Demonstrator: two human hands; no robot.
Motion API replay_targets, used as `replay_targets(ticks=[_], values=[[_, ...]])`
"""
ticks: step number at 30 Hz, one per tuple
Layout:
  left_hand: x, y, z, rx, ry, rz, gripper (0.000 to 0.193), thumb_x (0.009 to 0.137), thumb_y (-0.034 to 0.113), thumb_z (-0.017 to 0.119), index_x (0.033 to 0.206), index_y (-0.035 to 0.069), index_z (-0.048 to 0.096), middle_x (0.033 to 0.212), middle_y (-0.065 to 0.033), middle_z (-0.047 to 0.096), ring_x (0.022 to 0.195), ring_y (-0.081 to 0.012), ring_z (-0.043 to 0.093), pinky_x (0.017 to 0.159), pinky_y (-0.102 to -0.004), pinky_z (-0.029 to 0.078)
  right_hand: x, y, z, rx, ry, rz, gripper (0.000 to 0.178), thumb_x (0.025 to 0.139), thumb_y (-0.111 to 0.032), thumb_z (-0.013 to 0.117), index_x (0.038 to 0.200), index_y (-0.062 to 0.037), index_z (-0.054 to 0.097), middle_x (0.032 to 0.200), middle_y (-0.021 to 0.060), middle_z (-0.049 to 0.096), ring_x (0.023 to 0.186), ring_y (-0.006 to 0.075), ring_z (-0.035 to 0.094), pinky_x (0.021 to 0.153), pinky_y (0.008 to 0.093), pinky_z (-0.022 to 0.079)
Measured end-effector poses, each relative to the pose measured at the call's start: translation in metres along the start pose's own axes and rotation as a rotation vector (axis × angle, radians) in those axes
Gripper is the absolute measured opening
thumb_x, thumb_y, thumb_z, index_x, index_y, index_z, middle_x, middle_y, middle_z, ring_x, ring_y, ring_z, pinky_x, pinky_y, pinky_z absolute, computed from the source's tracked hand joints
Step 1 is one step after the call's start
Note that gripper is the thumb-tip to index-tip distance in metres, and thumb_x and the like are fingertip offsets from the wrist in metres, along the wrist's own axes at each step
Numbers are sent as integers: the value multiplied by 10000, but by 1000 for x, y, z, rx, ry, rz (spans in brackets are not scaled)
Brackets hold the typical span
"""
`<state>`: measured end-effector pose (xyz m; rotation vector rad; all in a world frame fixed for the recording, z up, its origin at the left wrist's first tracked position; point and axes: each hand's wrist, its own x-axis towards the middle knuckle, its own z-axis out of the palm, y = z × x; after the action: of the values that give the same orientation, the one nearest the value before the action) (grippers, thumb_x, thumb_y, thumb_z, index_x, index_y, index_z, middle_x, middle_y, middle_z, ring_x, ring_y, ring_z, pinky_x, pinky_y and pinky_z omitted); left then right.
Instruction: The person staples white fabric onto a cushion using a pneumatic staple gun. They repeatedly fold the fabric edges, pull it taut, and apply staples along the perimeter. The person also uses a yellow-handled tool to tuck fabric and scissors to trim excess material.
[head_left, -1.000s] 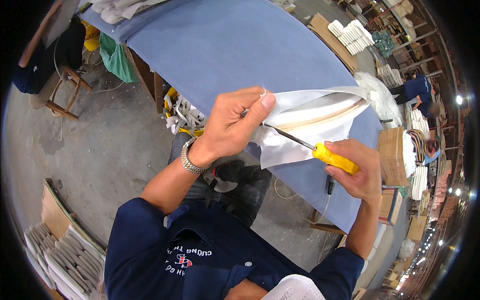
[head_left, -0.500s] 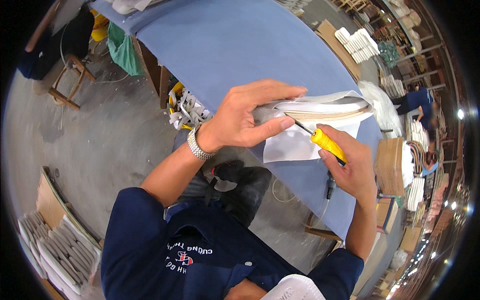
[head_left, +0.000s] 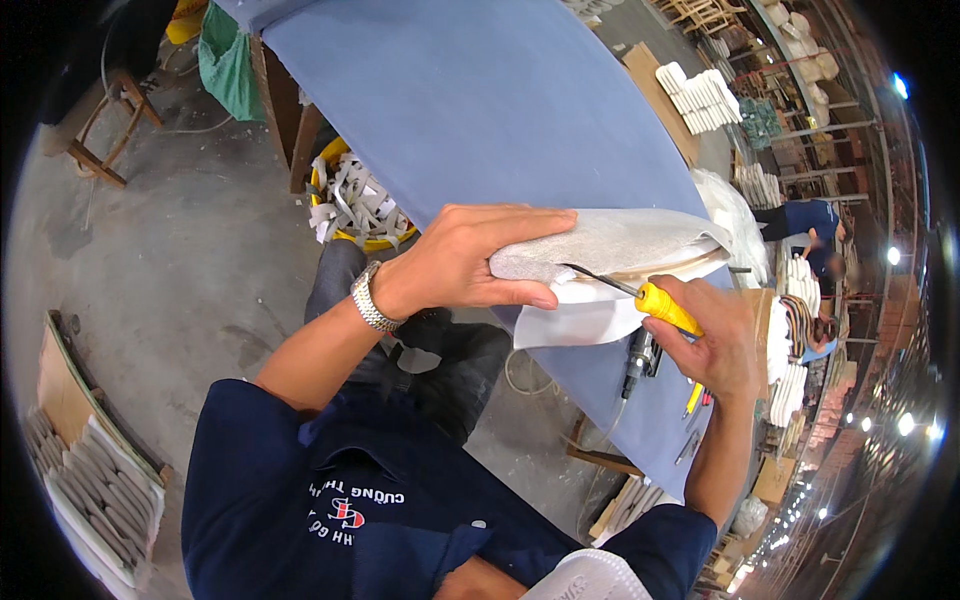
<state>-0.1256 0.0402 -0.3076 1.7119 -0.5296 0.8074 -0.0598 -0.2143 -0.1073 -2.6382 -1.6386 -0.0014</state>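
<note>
My left hand (head_left: 480,256) is closed on the left end of a padded panel (head_left: 610,243), fingers over its top and thumb along the near side. Grey fabric covers this panel; a wood-coloured layered edge shows along its near side. A loose white sheet (head_left: 575,326) hangs below it. In my right hand (head_left: 712,335) is a screwdriver-like tool (head_left: 668,309) with a yellow handle and a thin dark shaft. The shaft's tip reaches the fabric edge near my left thumb; whether it goes under the fabric I cannot tell.
Beneath the panel is a blue-grey table (head_left: 480,110). A dark air tool (head_left: 636,362) with a hose and a yellow-handled tool (head_left: 693,398) lie near my right forearm. A yellow basin (head_left: 385,242) of fabric scraps stands left of the table. Another person (head_left: 808,216) is at far right.
The panel has turned so its grey fabric face shows more and its layered edge less. My left hand has moved slightly left and down. The tool's tip stays at the fabric edge.
</note>
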Motion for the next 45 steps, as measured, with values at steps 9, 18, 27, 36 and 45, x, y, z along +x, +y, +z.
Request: replay_targets(ticks=[9, 18, 27, 36, 45], values=[[0, 0, 6, 42, 20, 116, 777, 763, 524, 849, 1304, -11, 690, 1279, -175, 730, 1163, -347, 719, 1035, -454, 559, -8, -5, -9, 19, 0, 42, 385, 777, -177, 885, 1118, -53, 756, 783, 104, 702, 652, 258, 674, 582, 350, 511], [-1, 6, 9, 30, 43, 163, 706, 687, 456, 920, 1223, 35, 737, 1206, -145, 760, 1093, -315, 745, 962, -416, 592, -14, -1, -12, 95, -71, 43, 378, 779, -182, 887, 1110, -49, 762, 816, 103, 719, 668, 262, 679, 605, 354, 522], [0, 1, 10, 33, 95, 94, 715, 702, 489, 898, 1253, 63, 732, 1217, -137, 758, 1094, -320, 743, 956, -406, 591, -13, -13, -9, 6, -12, 103, 384, 785, -182, 881, 1126, -59, 754, 820, 105, 710, 676, 261, 678, 618, 353, 521], [6, -5, -3, -111, 17, -85, 829, 771, 571, 807, 1349, -5, 662, 1317, -160, 718, 1182, -291, 713, 1007, -384, 554, -28, 13, 21, 147, 139, 145, 367, 800, -184, 870, 1125, -64, 750, 813, 101, 688, 695, 263, 657, 650, 350, 509], [13, -1, -11, -80, 28, -127, 815, 843, 524, 795, 1401, -34, 596, 1331, -190, 702, 1215, -283, 690, 1032, -375, 536, -24, 5, 40, 161, 258, 133, 342, 826, -193, 852, 1129, -84, 738, 869, 110, 714, 724, 298, 680, 649, 380, 529]])
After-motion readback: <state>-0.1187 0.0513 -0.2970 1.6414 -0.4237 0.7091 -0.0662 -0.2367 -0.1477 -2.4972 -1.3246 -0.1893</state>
